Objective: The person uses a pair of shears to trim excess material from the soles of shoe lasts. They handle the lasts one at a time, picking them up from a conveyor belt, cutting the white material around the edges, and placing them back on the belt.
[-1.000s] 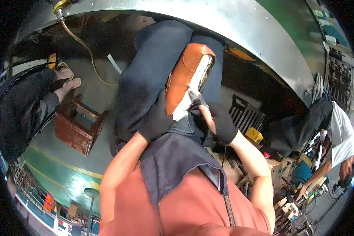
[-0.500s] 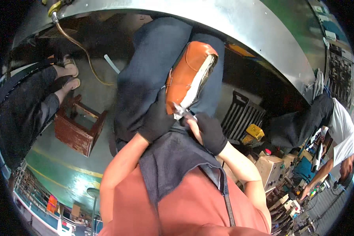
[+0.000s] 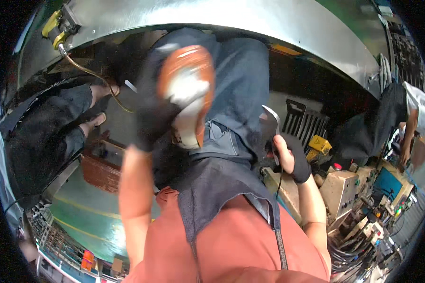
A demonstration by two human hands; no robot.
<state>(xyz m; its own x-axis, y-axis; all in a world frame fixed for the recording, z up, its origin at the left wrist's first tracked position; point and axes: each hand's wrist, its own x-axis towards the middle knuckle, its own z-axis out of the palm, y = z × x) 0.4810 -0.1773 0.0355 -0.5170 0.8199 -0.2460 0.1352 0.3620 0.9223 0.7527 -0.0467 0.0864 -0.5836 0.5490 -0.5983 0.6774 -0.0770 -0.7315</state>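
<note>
A tan leather shoe (image 3: 207, 70), smeared by motion, is raised over my left thigh with its pale underside showing. My left hand (image 3: 158, 115), in a black glove, is closed round its side; the fingers are blurred. Off to the right of my legs, my right hand (image 3: 293, 160) wears a black glove with the thumb bare. It is wrapped round a pair of pliers (image 3: 272, 120), whose curved, shiny jaw points up, apart from the shoe. A dark apron (image 3: 217, 184) covers my lap.
A metal bench (image 3: 222, 14) runs across the front, with a yellow air tool (image 3: 54, 30) and hose at its left. A wooden stool (image 3: 99, 172) and a seated person's legs (image 3: 56, 115) are left. A black slatted crate (image 3: 307, 118), a yellow pedal (image 3: 320, 144) and machinery (image 3: 342, 188) stand right.
The shoe has swung left and turned its underside up, carried by my left hand. My right hand has drawn the pliers off the shoe's edge and away to the right.
</note>
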